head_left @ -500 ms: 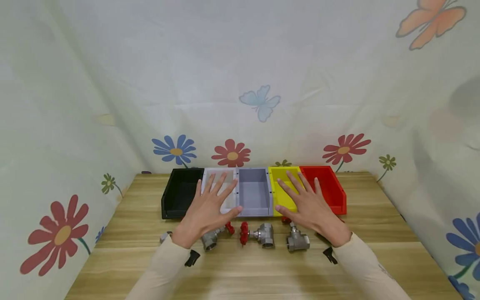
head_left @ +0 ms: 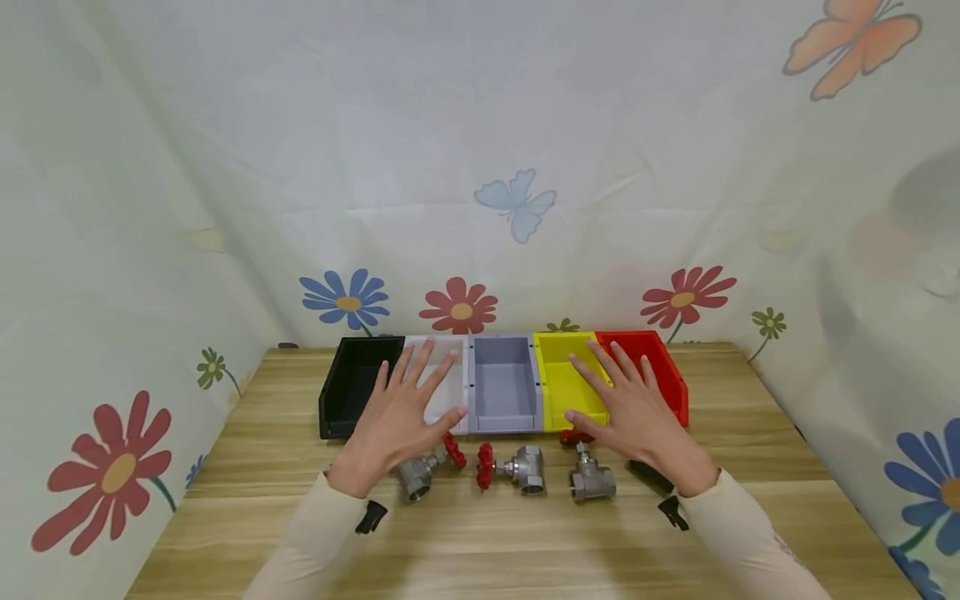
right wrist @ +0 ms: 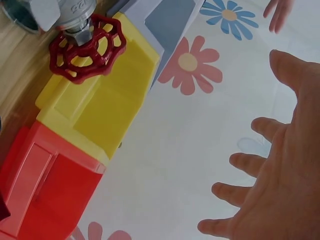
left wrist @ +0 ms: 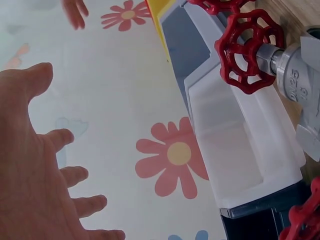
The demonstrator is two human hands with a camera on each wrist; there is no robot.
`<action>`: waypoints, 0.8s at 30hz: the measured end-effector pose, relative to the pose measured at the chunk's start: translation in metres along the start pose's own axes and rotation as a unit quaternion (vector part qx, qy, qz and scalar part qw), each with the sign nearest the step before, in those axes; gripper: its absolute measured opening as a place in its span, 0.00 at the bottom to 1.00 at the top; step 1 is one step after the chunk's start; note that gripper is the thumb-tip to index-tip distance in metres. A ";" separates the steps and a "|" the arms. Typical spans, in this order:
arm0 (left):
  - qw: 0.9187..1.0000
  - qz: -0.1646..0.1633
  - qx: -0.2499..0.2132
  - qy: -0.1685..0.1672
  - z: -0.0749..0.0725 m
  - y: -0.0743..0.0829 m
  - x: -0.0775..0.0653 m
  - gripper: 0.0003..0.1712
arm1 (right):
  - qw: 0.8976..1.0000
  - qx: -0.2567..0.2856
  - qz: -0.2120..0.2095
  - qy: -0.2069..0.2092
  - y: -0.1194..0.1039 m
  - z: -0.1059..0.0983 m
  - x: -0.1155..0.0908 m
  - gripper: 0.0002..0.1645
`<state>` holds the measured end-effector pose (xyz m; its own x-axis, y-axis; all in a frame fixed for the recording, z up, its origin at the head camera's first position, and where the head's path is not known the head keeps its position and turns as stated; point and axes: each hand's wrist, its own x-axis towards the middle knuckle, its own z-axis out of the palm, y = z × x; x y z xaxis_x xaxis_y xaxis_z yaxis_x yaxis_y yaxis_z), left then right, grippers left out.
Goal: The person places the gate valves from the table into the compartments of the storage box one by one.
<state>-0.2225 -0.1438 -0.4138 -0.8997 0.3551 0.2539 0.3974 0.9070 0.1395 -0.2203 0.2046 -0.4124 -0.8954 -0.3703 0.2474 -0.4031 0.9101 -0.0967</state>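
My left hand (head_left: 397, 421) hovers with fingers spread over the white bin (head_left: 448, 404) and the edge of the black bin (head_left: 347, 396). Fingers splayed likewise, my right hand (head_left: 637, 421) is above the yellow bin (head_left: 564, 387) and the red bin (head_left: 667, 379). Neither hand holds anything. Between them is a grey bin (head_left: 504, 383). In front of the bins lie metal valves with red handwheels: a left valve (head_left: 415, 477), a middle valve (head_left: 529, 471) and a right valve (head_left: 592, 481). In the left wrist view a red handwheel (left wrist: 232, 47) shows beside the white bin.
The bins stand side by side at the back of the wooden table (head_left: 495, 550). Behind and beside it hangs a cloth (head_left: 360, 142) printed with flowers and butterflies. A dark object (head_left: 649, 477) lies partly hidden beneath my right wrist.
The hands have drifted slightly apart, the left one leftward and the right one rightward. The head view has shifted a little; valves and bins stay in place.
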 end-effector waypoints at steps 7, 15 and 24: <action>1.000 -0.013 0.001 -0.001 -0.004 -0.010 -0.002 0.47 | 1.000 0.013 0.012 -0.001 0.009 -0.003 -0.005 0.50; 1.000 -0.027 0.001 0.003 -0.004 -0.023 -0.007 0.47 | 1.000 0.010 0.011 -0.001 0.018 -0.002 -0.015 0.51; 0.999 -0.041 -0.005 0.006 0.000 -0.037 -0.012 0.47 | 1.000 0.010 0.006 0.011 0.025 -0.003 -0.027 0.52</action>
<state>-0.2259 -0.1814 -0.4223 -0.9270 0.2765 0.2535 0.3240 0.9308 0.1693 -0.2061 0.2375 -0.4189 -0.8956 -0.3557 0.2673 -0.3969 0.9102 -0.1186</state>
